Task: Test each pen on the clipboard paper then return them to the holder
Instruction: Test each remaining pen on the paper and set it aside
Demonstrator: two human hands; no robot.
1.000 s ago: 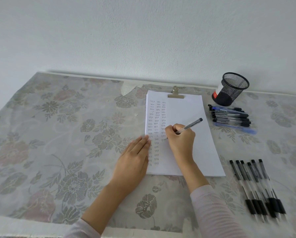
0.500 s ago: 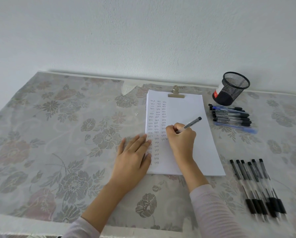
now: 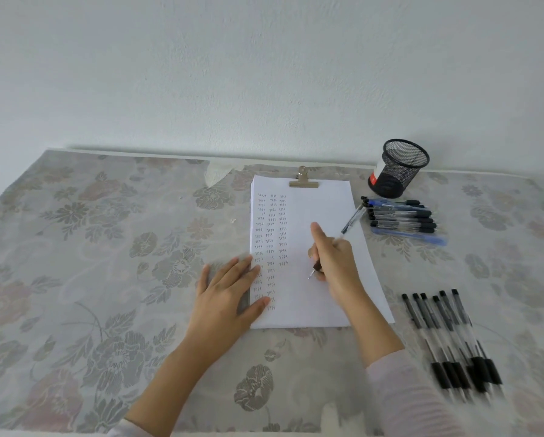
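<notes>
While the left hand point(image 3: 229, 298) presses the paper point(image 3: 314, 209), right fingers point(image 3: 319, 238) grip the pen point(image 3: 352, 220), likely light and stiff, near its tip.

One head-worn view looks forward and down across the table point(image 3: 91, 247) to the wall point(image 3: 264, 74) behind.
</notes>
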